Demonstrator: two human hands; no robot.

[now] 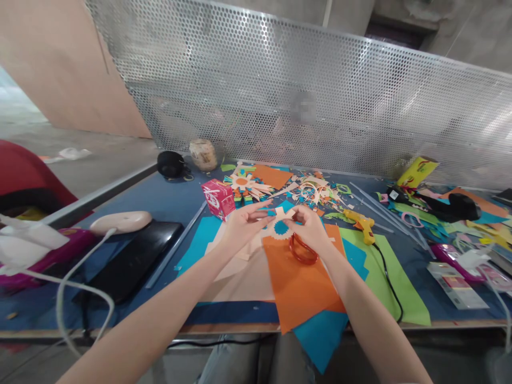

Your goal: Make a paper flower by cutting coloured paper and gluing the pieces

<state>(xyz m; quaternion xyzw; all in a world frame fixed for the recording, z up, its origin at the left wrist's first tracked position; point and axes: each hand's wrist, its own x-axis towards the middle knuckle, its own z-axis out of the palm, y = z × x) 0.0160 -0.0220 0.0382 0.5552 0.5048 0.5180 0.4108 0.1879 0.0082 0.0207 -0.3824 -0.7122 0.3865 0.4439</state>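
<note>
In the head view, pinching a cream paper flower (285,215) between thumb and fingers of the right hand (310,226), above a cream sheet (244,280) and an orange sheet (294,288) at the middle of the blue table (160,202)

Reaching in from the left with the left hand (246,224), fingers spread apart, thumb and fingertips close to the petals; cannot tell contact from hovering

Covered in part by both hands, so hard to trace in full; difficult, too, to tell glued paper from a hole in the blue centre

Just beside the right hand, showing only a glossy red-orange loop (304,258), with the rest hidden

Cut off at the left edge: red chair (32,173), white plugs (28,242)

Bounded on the far side by a perforated screen (280,69); overhung at the near edge by the orange sheet and a blue sheet (324,338); open for moving left of the pink box (218,198), crowded to the right by a yellow glue gun (362,224) and green paper (396,274)

Printed in white on the pink box, too blurred to read; equally illegible on the yellow box (418,172), far right, and the small carton (458,285), near right
</note>
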